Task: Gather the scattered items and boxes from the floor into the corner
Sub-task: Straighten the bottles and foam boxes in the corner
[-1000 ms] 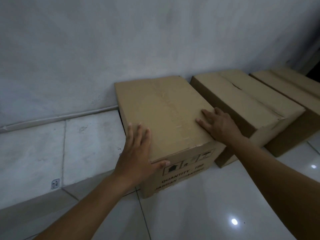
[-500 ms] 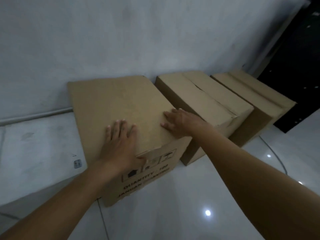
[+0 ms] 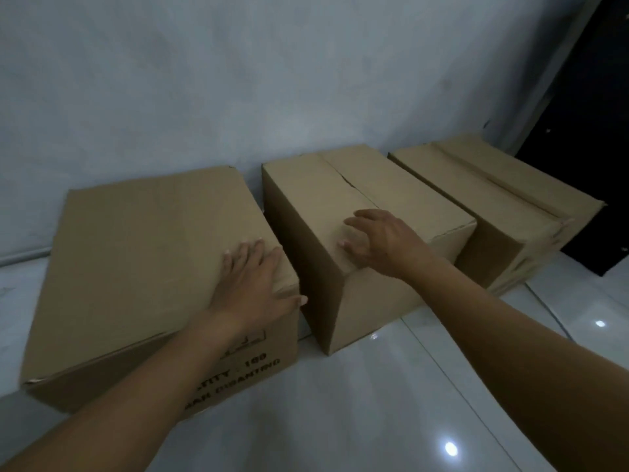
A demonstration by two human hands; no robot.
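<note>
Boxes [image 3: 153,250] sit on glossy floor [image 3: 357,403] against wall [image 3: 238,80].

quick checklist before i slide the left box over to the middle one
1. Left hand flat on top of the printed box: ok.
2. Right hand resting on the middle box: ok.
3. Gap between printed box and middle box closed: not ok, a dark gap shows.
4. Middle box top seam shut: not ok, a split shows.
5. Middle box against the third box: ok, they look flush.
6. Printed box back touching the wall: cannot tell.
</note>
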